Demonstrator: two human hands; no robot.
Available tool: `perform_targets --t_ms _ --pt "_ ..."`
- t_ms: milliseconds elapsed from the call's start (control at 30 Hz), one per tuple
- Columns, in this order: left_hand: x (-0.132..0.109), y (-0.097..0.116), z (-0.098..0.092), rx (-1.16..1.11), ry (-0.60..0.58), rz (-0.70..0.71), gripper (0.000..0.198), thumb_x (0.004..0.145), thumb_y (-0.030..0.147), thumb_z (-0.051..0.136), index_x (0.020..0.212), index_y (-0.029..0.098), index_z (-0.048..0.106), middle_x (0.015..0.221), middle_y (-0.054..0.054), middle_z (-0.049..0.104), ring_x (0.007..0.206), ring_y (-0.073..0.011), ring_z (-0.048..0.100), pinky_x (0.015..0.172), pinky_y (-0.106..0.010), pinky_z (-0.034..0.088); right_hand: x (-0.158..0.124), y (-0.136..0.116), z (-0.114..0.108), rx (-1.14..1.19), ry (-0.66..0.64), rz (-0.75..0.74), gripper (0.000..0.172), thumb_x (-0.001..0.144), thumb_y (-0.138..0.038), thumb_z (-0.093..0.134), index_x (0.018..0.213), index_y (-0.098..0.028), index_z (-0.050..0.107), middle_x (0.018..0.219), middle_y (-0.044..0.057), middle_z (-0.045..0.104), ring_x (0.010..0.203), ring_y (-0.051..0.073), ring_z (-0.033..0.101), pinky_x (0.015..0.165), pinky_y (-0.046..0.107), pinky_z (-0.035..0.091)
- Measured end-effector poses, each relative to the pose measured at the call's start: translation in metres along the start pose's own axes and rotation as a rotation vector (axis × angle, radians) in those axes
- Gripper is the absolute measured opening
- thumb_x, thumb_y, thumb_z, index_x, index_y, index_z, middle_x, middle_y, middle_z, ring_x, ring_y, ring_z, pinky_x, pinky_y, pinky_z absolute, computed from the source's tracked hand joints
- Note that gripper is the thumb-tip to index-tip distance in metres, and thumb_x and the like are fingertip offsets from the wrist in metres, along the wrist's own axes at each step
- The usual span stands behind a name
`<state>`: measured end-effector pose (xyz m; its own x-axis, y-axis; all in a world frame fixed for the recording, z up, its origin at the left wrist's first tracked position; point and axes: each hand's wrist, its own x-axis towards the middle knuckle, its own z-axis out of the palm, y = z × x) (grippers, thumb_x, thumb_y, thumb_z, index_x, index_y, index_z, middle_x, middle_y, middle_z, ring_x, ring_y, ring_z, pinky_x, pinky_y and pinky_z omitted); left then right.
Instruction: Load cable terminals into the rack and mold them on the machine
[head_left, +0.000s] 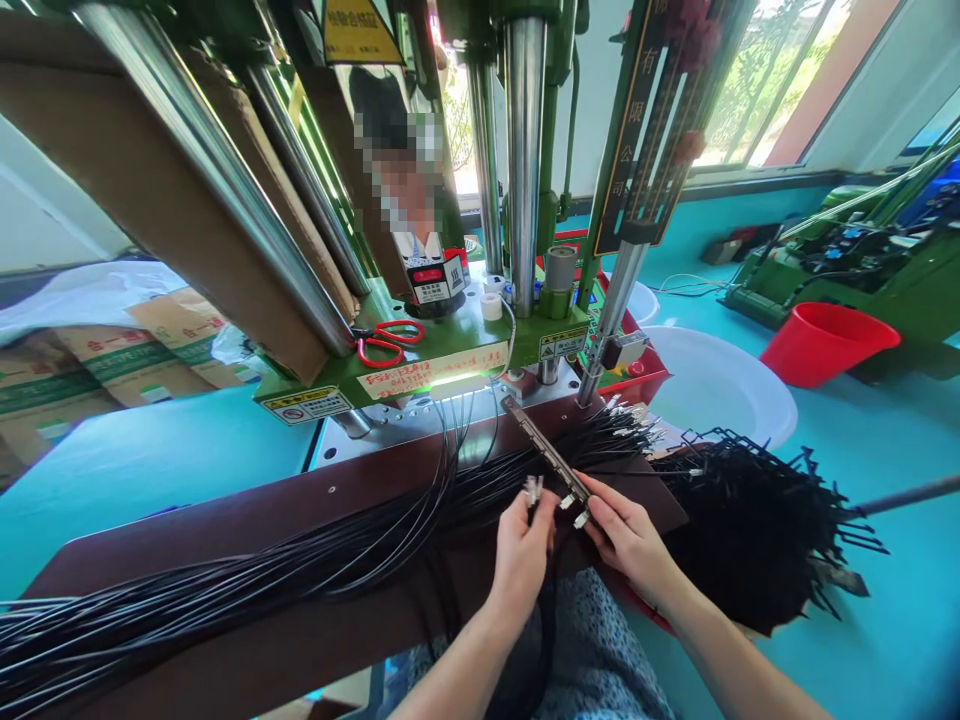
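Two hands are working at the near end of a metal bar (546,450) lying on the brown tabletop (225,520). Left hand (523,545) is pinching a few metal-tipped cable ends (532,489), fingers closed round them. Right hand (626,532) is gripping the bar's near end, fingers curled shut. Black cables (247,580) are trailing left of the bar; red scissors (386,342) are lying beyond it.

Black cables (315,560): glossy plastic sheath. Fixture bar (546,452): dull metal. Press columns (525,150): polished steel. Tabletop (225,520): smooth brown laminate. Bucket (825,340): shiny red plastic.
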<state>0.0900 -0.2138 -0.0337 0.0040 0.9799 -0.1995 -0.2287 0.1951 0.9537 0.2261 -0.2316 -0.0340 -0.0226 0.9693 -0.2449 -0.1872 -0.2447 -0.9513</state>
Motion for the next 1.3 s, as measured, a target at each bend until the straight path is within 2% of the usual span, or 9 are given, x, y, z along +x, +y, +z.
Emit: perform_targets --t_ms 100,200,333,433,667,900,1100,1167,1300 --pt "-0.002 0.009 -0.004 -0.169 0.112 -0.002 0.033 0.074 0.050 0.054 0.071 0.020 0.042 0.053 0.008 0.035 0.042 -0.0037 0.031 0.040 -0.016 0.026 -0.002 -0.003 -0.001 0.089 0.024 0.035 0.061 0.076 -0.049 0.058 0.127 -0.018 0.045 0.047 -0.008 0.034 0.035 0.003 0.022 0.032 0.016 0.012" --pt "-0.003 0.013 -0.003 -0.231 0.051 -0.115 0.036 0.075 0.053 0.051 0.071 0.022 0.032 0.050 0.011 0.026 0.037 -0.0027 0.019 0.035 -0.015 0.013 -0.002 -0.005 -0.002 0.118 0.022 0.041 0.060 0.076 -0.048 0.059 0.127 -0.019 0.046 0.048 -0.008 0.037 0.035 0.002 0.022 0.032 0.016 0.013" --pt "-0.001 0.008 0.003 -0.162 -0.066 -0.196 0.037 0.068 0.051 0.060 0.074 0.022 0.038 0.048 0.011 0.029 0.036 -0.0018 0.023 0.035 -0.015 0.016 -0.003 -0.006 0.000 0.094 0.013 0.055 0.057 0.071 -0.048 0.064 0.119 -0.018 0.054 0.049 -0.005 0.040 0.038 0.003 0.026 0.033 0.015 0.012" --pt "0.000 0.005 0.005 -0.151 -0.135 -0.249 0.039 0.064 0.051 0.063 0.071 0.020 0.041 0.045 0.012 0.029 0.036 -0.0022 0.023 0.034 -0.016 0.017 -0.002 -0.007 -0.002 0.081 -0.023 0.072 0.058 0.069 -0.050 0.066 0.116 -0.018 0.057 0.045 -0.007 0.037 0.036 0.003 0.025 0.032 0.016 0.013" --pt "0.000 0.011 0.002 -0.136 -0.096 -0.306 0.042 0.062 0.054 0.063 0.068 0.020 0.040 0.042 0.012 0.025 0.036 -0.0023 0.019 0.033 -0.015 0.018 -0.002 -0.008 -0.008 0.023 -0.076 0.093 0.057 0.071 -0.050 0.064 0.117 -0.019 0.056 0.051 -0.004 0.044 0.038 0.003 0.027 0.033 0.016 0.013" --pt "0.000 0.000 0.002 -0.124 -0.086 -0.230 0.041 0.064 0.054 0.061 0.069 0.020 0.040 0.042 0.012 0.027 0.035 -0.0026 0.020 0.032 -0.015 0.016 -0.001 -0.002 -0.008 -0.091 -0.091 0.051 0.060 0.075 -0.052 0.057 0.124 -0.018 0.050 0.055 -0.003 0.045 0.039 0.005 0.026 0.035 0.019 0.013" --pt "0.001 -0.007 -0.002 -0.046 -0.055 -0.186 0.039 0.066 0.053 0.061 0.069 0.019 0.041 0.043 0.012 0.027 0.036 -0.0024 0.020 0.034 -0.016 0.015 0.001 0.006 -0.012 -0.420 -0.168 -0.213 0.047 0.086 -0.041 0.046 0.129 -0.020 0.045 0.055 -0.003 0.042 0.049 0.009 0.033 0.045 0.022 0.026" --pt "0.001 -0.006 -0.004 -0.025 -0.072 -0.147 0.039 0.068 0.054 0.057 0.068 0.019 0.041 0.044 0.011 0.025 0.037 -0.0027 0.019 0.035 -0.016 0.017 0.001 0.007 -0.013 -0.381 -0.170 -0.176 0.047 0.086 -0.042 0.047 0.127 -0.021 0.047 0.058 -0.002 0.046 0.049 0.009 0.033 0.045 0.022 0.026" --pt "0.000 -0.001 -0.011 0.020 -0.049 -0.046 0.039 0.076 0.056 0.046 0.072 0.018 0.044 0.050 0.009 0.029 0.041 -0.0038 0.025 0.036 -0.016 0.023 0.001 0.001 -0.013 -0.124 -0.094 0.004 0.050 0.077 -0.049 0.057 0.118 -0.022 0.055 0.072 0.002 0.055 0.051 0.007 0.037 0.042 0.019 0.028"
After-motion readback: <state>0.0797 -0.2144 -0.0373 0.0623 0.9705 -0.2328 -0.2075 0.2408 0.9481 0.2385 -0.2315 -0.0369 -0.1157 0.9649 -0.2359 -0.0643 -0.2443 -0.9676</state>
